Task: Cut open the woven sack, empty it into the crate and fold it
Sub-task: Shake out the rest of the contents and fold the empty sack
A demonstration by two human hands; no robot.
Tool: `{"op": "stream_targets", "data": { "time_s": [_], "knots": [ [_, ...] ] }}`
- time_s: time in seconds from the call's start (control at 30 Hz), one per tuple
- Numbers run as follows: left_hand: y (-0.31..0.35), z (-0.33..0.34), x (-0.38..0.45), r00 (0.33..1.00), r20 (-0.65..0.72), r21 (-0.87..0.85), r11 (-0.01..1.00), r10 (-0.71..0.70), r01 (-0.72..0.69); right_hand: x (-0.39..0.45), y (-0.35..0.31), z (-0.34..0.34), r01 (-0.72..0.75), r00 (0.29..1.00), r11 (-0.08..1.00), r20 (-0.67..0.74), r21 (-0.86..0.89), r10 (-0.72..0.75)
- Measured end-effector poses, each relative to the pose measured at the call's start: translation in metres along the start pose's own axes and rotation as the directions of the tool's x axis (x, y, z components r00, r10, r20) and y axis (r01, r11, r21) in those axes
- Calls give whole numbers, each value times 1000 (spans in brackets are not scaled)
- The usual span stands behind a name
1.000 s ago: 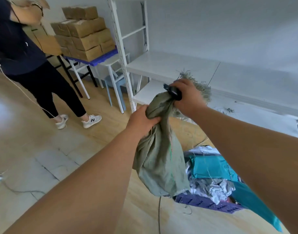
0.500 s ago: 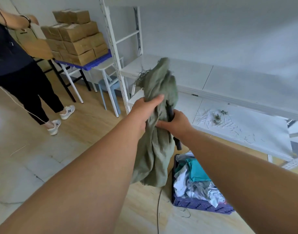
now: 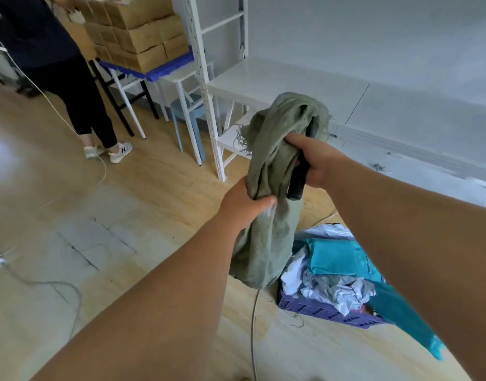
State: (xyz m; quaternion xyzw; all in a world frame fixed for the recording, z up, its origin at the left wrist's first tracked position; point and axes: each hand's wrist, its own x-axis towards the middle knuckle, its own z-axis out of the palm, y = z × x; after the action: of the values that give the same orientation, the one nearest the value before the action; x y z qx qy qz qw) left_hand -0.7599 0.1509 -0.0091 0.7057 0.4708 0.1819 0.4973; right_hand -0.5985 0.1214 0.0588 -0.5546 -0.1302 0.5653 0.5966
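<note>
The grey-green woven sack (image 3: pixel 266 237) hangs limp and bunched in front of me, its frayed top folded over. My left hand (image 3: pixel 242 204) grips the sack at its middle. My right hand (image 3: pixel 316 160) holds the sack's upper fold together with a black-handled cutter (image 3: pixel 298 182) that points down. Below right on the floor stands the purple crate (image 3: pixel 319 312), filled with teal and silver-white plastic parcels (image 3: pixel 338 259). The sack's lower end hangs just left of the crate.
A white metal shelf rack (image 3: pixel 206 86) with low white boards stands behind the sack. A person in dark clothes (image 3: pixel 57 64) stands at the back left by stacked cardboard boxes (image 3: pixel 143 31) on a blue pallet. A cable (image 3: pixel 44 284) lies on the wooden floor.
My left hand slid down the sack to its middle. My right hand moved up and right with the cutter, and the sack's top now folds over it.
</note>
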Motion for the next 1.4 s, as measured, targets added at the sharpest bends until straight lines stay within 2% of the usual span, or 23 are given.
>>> {"op": "stream_targets", "data": {
  "time_s": [0.07, 0.13, 0.23, 0.3, 0.37, 0.47, 0.5, 0.57, 0.63, 0.67, 0.77, 0.83, 0.9, 0.93, 1.0, 1.03, 1.07, 1.17, 1.27, 1.33, 1.4],
  "knots": [
    [1, 6, 5, 982, -176, -51, 996, -75, 67, 1, 1, 0, 27, 1000, 996, 9, -89, -26],
    [0, 5, 11, 948, -271, -198, 973, -169, 117, 4, 7, -6, 88, 990, 933, -69, -348, -119],
    [2, -3, 20, 931, -254, -379, 913, -260, 151, -1, 23, -20, 113, 977, 691, -48, -713, -209],
    [8, -7, 24, 933, -178, -508, 841, -313, 185, -7, 40, -25, 124, 988, 580, 43, -805, -151],
    [14, -7, 26, 940, -97, -585, 783, -328, 213, -9, 58, -25, 125, 991, 600, 64, -790, -121],
    [23, -4, 18, 978, -11, -576, 800, -209, 165, 1, 73, -24, 63, 973, 715, -117, -696, -200],
    [25, -3, 14, 988, 8, -525, 840, -152, 133, 3, 72, -25, 44, 960, 753, -181, -656, -213],
    [22, -6, 4, 998, -7, -294, 954, -59, 55, 5, 67, -28, 24, 947, 804, -245, -594, -209],
    [10, -11, -6, 1000, -8, -86, 996, -29, 28, 6, 60, -31, 19, 957, 856, -240, -516, -166],
    [1, -13, -9, 998, 27, -39, 998, -51, 52, 7, 57, -32, 14, 966, 889, -224, -458, -131],
    [-24, -9, -24, 976, 155, 28, 989, -151, 148, 7, 48, -30, -45, 991, 966, -134, -256, 11],
    [-33, 1, -27, 981, 102, -22, 986, -163, 166, 7, 49, -23, -65, 998, 976, -35, -208, 59],
    [-32, 7, -26, 981, -74, -47, 983, -182, 179, 6, 52, -14, -29, 999, 969, 23, -245, 36],
    [-32, 7, -22, 967, -160, -55, 980, -196, 190, 5, 52, -9, 24, 1000, 941, 13, -339, -20],
    [-30, 2, -14, 941, -263, -144, 973, -213, 180, 1, 50, -2, 130, 979, 774, -45, -620, -200],
    [-29, -3, -10, 930, -289, -201, 964, -227, 173, 1, 49, -1, 150, 957, 684, -68, -714, -281],
    [-28, -8, -6, 922, -302, -259, 951, -243, 166, -1, 50, -2, 155, 945, 640, -77, -753, -319],
    [-20, -20, 1, 908, -278, -466, 870, -315, 160, -9, 60, -4, 110, 978, 642, -31, -759, -205],
    [-7, -23, 4, 893, -196, -582, 780, -406, 228, -16, 82, 1, 74, 996, 619, 22, -782, -91],
    [1, -20, 6, 912, -110, -641, 730, -394, 238, -15, 94, 5, 78, 993, 601, 6, -795, -121],
    [5, -15, 7, 947, -57, -662, 722, -316, 201, -9, 98, 3, 67, 975, 573, -69, -817, -213]
  ]
}}
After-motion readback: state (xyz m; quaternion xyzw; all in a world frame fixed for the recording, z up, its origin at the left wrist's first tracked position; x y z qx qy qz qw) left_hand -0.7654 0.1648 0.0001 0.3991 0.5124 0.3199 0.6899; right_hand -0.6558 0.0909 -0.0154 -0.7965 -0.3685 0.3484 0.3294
